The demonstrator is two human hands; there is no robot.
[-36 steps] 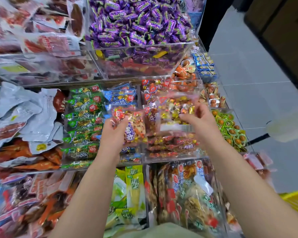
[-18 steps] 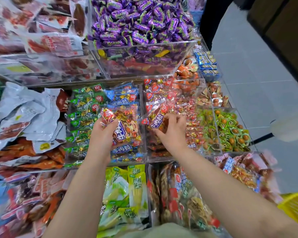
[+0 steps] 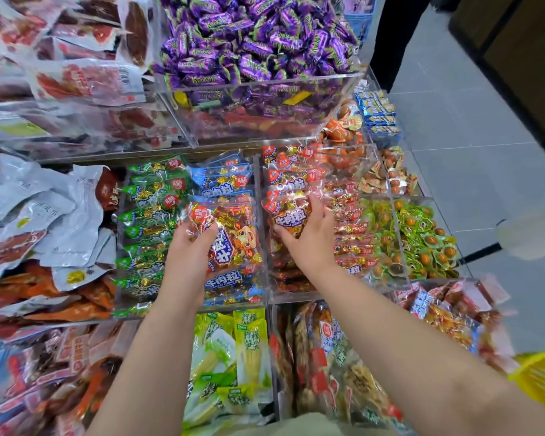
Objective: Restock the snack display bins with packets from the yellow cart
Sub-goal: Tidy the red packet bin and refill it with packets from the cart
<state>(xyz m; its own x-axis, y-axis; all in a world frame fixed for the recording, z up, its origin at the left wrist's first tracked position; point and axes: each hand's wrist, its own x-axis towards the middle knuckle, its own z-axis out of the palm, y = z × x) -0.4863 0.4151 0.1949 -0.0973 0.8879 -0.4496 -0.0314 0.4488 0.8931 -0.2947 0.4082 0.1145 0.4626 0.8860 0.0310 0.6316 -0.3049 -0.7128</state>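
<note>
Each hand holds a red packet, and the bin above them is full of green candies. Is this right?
No. The head view shows purple candies in that bin, not green. The left hand holds one red packet, the right hand a second red packet.

Bare L forearm (image 3: 158, 357), R forearm (image 3: 400, 335); pale beige top (image 3: 296, 427) at btm edge.

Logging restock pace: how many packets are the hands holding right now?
2. One beef-cube packet in the left hand, over the blue-packet bin; a second packet in the right hand, at the red-packet bin. More may be hidden underneath.
</note>
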